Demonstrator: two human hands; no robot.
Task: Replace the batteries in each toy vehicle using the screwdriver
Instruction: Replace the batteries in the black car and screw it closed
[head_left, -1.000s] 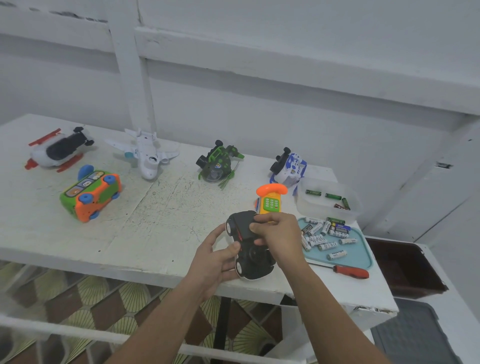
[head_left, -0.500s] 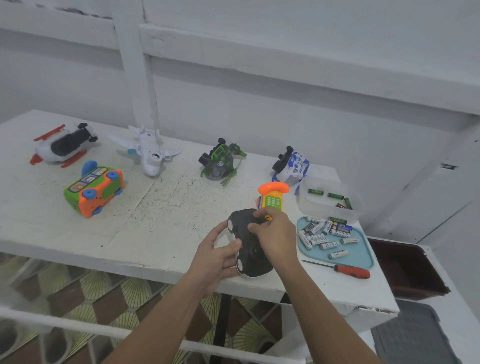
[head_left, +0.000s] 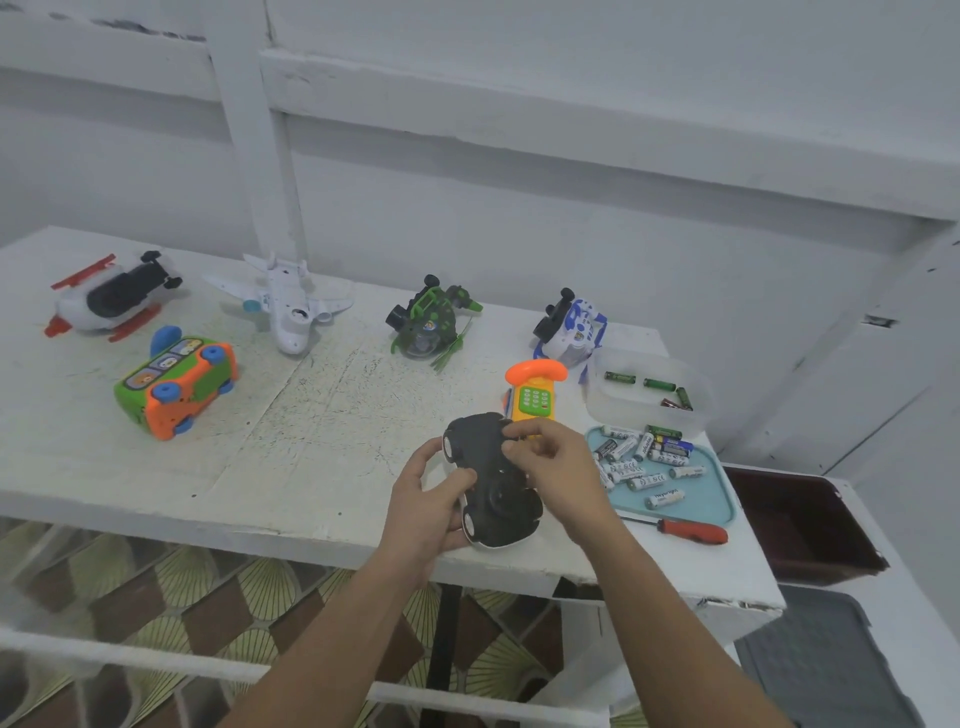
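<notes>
At the front edge of the white surface (head_left: 311, 467), the black toy car (head_left: 488, 499) is being held belly-up. The left hand (head_left: 431, 509) is gripping its side while the right hand (head_left: 561, 473) is curling its fingers onto the underside, probably feeling for the battery cover. Bracing the car level is mattering most here; just beside the teal tray (head_left: 722, 499), the screwdriver (head_left: 691, 531) is lying untouched, within right-hand reach.

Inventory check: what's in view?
Black toy car: 1, underside up, in hands
Red-white toy helicopter: 1, far left
White toy plane: 1, back left
Green-orange toy bus: 1, left
Green-black toy: 1, back centre
Blue-white toy: 1, back right
Orange toy phone: 1, behind car
Clear plastic tub: 1, right, green batteries inside
Teal tray: 1, many batteries
Red screwdriver: 1, before tray
White table: 1, beneath
Left hand: grips car
Right hand: grips car
</notes>
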